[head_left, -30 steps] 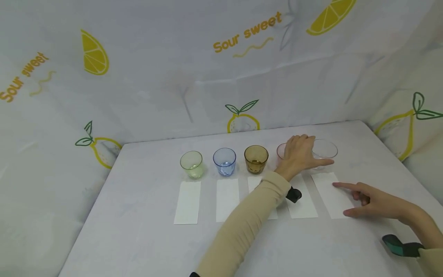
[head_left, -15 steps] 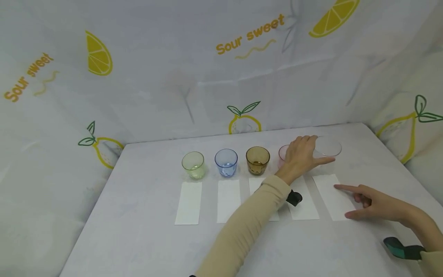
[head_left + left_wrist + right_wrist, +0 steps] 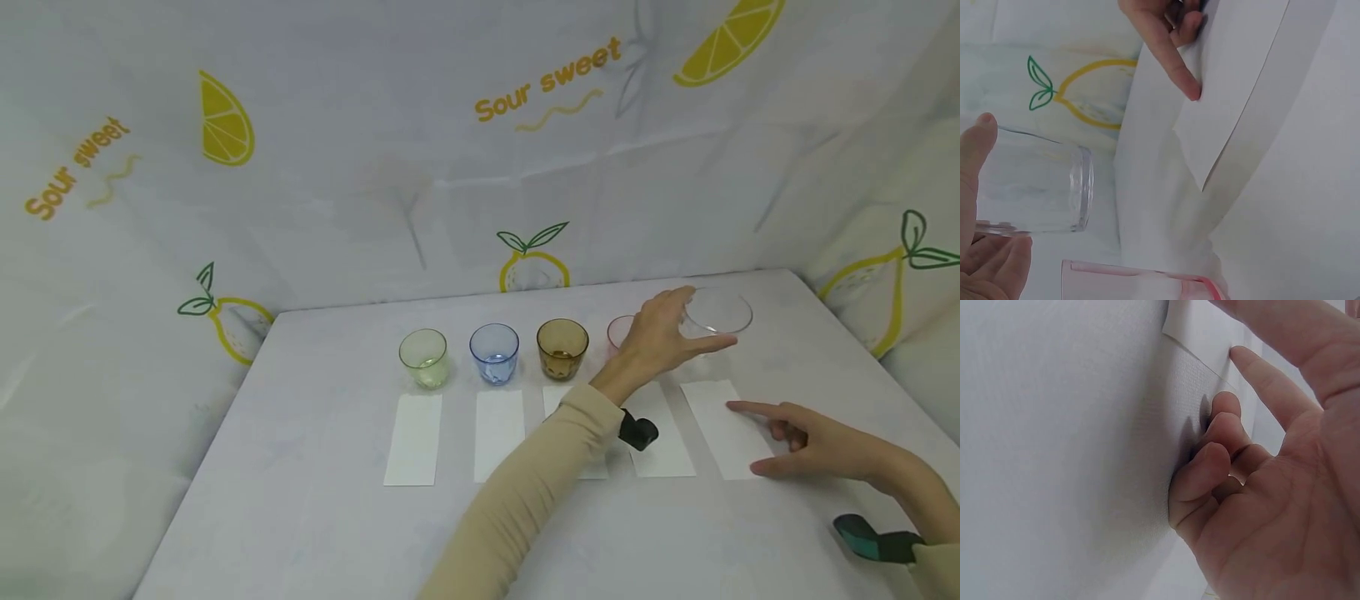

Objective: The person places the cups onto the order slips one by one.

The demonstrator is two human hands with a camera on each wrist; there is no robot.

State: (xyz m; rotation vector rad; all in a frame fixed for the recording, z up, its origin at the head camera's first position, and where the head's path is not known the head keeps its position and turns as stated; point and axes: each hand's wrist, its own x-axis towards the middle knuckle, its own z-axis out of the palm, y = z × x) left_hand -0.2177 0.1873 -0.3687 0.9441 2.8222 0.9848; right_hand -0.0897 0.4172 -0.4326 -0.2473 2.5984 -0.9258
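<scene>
In the head view my left hand [image 3: 660,329] grips a clear drinking glass [image 3: 722,310] between thumb and fingers. The left wrist view shows that glass [image 3: 1038,184] raised off the table, thumb on one side and fingers on the other. Behind my left hand a pink glass [image 3: 617,330] is partly hidden. My right hand [image 3: 817,442] lies low at the rightmost white paper strip [image 3: 716,425]. Its straight index fingertip and thumb tip touch the strip's right side, while the other fingers are curled beneath the palm, as the right wrist view shows.
Green [image 3: 424,358], blue [image 3: 495,354] and amber [image 3: 562,348] glasses stand in a row to the left. More paper strips [image 3: 412,442] lie in front of them, some partly under my left sleeve [image 3: 525,500]. A lemon-printed cloth [image 3: 360,183] rises behind the table.
My left hand has lifted the clear glass from its place at the row's right end, moving it up and slightly right. The right hand stays at the paper strip.
</scene>
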